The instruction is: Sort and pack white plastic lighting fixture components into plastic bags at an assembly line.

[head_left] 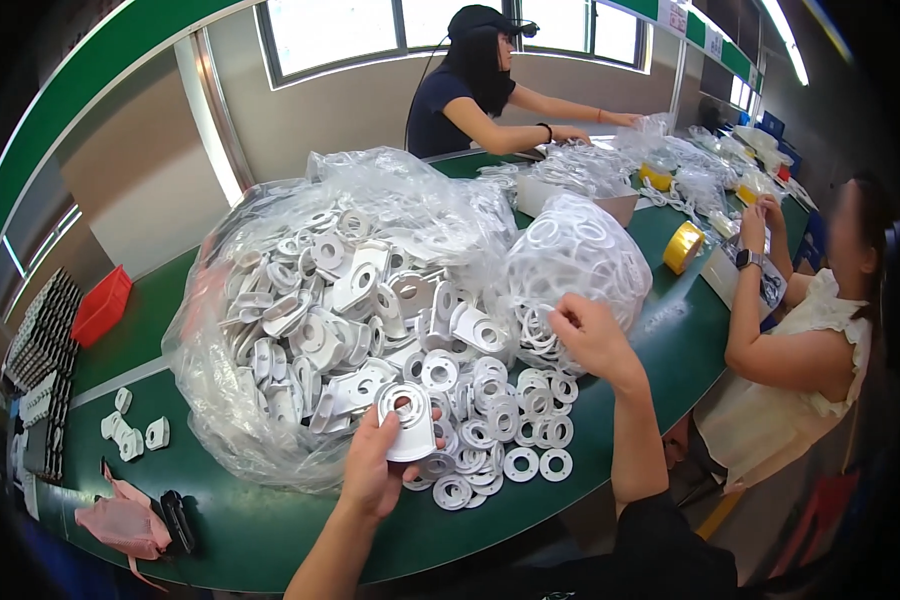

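Note:
My left hand (pixel 375 465) holds a white plastic bracket with a round hole (pixel 407 420) just in front of a large clear bag (pixel 270 400) full of the same white brackets. My right hand (pixel 588 335) reaches into a smaller round clear bag of white rings (pixel 575 255), fingers pinched at its lower edge; what they grip is hidden. Several loose white rings (pixel 505 440) lie on the green table (pixel 270 530) between my two hands.
A few white brackets (pixel 130 432) lie at the left, near a pink cloth and a black object (pixel 177 520). A red bin (pixel 102 303) stands far left. One person works at the table's far end (pixel 475 90), another sits at the right (pixel 800 330). A yellow tape roll (pixel 683 246) stands nearby.

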### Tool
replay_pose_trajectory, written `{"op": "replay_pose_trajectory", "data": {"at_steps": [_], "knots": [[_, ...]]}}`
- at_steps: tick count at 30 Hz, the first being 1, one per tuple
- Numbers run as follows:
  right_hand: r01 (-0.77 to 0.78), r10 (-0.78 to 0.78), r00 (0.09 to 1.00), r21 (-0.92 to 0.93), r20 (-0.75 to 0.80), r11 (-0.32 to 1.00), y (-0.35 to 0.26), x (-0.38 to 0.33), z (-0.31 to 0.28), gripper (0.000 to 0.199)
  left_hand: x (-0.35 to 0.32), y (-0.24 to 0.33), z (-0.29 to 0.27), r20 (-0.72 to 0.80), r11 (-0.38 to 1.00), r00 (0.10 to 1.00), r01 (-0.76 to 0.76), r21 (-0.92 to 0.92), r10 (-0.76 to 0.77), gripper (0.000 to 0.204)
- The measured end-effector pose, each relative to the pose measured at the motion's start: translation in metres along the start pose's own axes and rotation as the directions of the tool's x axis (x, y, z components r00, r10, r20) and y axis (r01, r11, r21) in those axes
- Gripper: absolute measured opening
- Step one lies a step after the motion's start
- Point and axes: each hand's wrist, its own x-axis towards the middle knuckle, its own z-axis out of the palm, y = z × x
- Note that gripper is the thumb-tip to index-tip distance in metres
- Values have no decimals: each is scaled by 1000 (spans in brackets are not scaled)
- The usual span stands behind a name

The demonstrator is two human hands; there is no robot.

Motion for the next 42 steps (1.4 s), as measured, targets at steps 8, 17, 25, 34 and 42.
{"op": "replay_pose_trajectory", "data": {"at_steps": [8,17,25,34,42], "knots": [[-135,-73,946,590,316,796,-35,-10,42,22,-5,-4,1,21,998,998,-54,19,54,45],[-310,-94,891,747,444,588,-49,-29,78,11,-6,-9,9,36,987,999,-42,156,37,49],[-298,-56,883,649,466,700,-47,-31,88,15,-6,-12,8,85,982,995,-63,181,48,50],[-163,-97,909,559,405,813,-51,-34,78,14,-1,-18,7,110,977,993,-67,205,45,40],[43,-274,925,644,264,764,-59,-37,94,16,-11,-14,-8,-38,929,975,-196,315,219,43]]}}
